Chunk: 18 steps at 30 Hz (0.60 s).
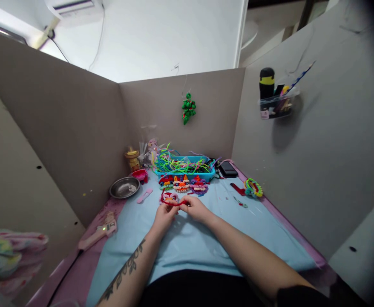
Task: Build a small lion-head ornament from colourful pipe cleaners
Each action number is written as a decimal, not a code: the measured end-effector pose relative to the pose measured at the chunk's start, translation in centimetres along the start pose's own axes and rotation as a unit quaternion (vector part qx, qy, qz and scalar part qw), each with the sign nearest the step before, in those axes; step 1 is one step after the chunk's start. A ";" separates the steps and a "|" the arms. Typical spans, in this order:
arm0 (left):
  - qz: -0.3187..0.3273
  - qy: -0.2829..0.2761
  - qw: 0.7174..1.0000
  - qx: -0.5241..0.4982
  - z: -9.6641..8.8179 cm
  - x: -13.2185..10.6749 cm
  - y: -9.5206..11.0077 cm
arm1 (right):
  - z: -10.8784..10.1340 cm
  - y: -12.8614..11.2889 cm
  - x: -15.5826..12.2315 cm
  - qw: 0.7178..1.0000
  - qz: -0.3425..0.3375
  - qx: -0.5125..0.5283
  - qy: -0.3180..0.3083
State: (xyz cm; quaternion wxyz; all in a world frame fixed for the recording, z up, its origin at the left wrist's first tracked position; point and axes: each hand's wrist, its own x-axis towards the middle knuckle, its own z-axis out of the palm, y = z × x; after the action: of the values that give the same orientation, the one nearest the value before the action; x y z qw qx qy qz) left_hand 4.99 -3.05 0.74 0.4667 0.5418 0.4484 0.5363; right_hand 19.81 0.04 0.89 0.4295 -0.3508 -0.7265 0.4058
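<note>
Between my two hands a red pipe cleaner (174, 204) is stretched, one end bent upward at the left. My left hand (165, 214) pinches it on the left side. With closed fingers my right hand (193, 207) grips it on the right. Just behind the hands lies a pink and white fuzzy figure (168, 197), partly covered by the red strand. Farther back, an orange and white fuzzy figure (181, 184) stands in a row with a purple one (199, 186) and a dark multicoloured one (166, 183).
A blue basket (183, 175) of colourful pipe cleaners stands at the back. On the left are a metal bowl (125, 188) with white bits and a pink glue gun (100, 232). A phone (228, 169) and yellow-green ring (253, 188) lie right. Partitions (180, 140) enclose the table.
</note>
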 end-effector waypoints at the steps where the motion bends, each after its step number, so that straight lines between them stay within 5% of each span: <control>1: 0.006 0.000 1.000 -0.009 0.0 0.1 -0.1 | 0.1 0.0 0.0 1.000 -0.002 0.003 -0.003; 9: 0.001 0.032 0.997 -0.068 -0.4 0.1 -0.1 | 1.1 -0.2 -0.1 0.996 0.023 0.086 0.014; 14: 0.010 -0.020 0.999 -0.028 -0.5 -0.2 0.0 | 0.9 -0.9 -0.3 0.989 0.066 0.126 0.048; 18: 0.026 -0.005 1.000 0.011 -0.5 0.0 -0.1 | 0.7 -1.1 -0.3 0.993 0.045 0.101 0.042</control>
State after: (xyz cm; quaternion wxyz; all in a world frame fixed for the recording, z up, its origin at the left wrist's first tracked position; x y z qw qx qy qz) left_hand 4.53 -3.04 0.61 0.4488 0.5612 0.4373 0.5408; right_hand 19.12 -0.88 1.55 0.4743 -0.3544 -0.6466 0.4809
